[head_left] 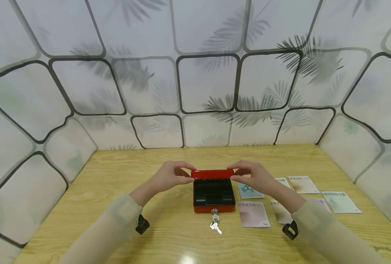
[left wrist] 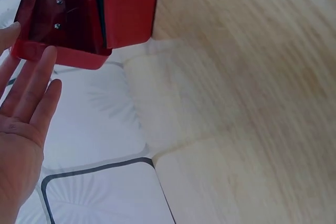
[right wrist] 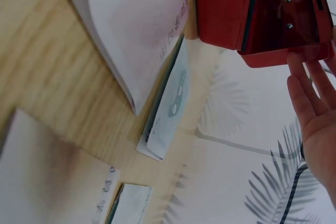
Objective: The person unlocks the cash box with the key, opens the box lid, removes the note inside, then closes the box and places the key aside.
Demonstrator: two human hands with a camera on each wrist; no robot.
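A small red cash box (head_left: pixel 214 209) with a black tray inside (head_left: pixel 212 187) stands on the table. Its red lid (head_left: pixel 212 174) is raised at the back edge, with two screws (left wrist: pixel 58 14) on its inner face. My left hand (head_left: pixel 171 177) grips the left end of the lid between thumb and fingers. At the opposite end, my right hand (head_left: pixel 253 177) holds the lid in the same way. A lock (head_left: pixel 215 215) sits on the box's front, and a bunch of keys (head_left: pixel 216 226) hangs from it onto the wood.
Several banknotes lie right of the box, among them a pinkish note (head_left: pixel 254 214), a green note (head_left: pixel 340 202) and a pale note (head_left: pixel 303 184). My right forearm passes over some of them. A patterned cloth wall (head_left: pixel 208 80) encloses the wooden table (head_left: pixel 116 168) at the back and sides.
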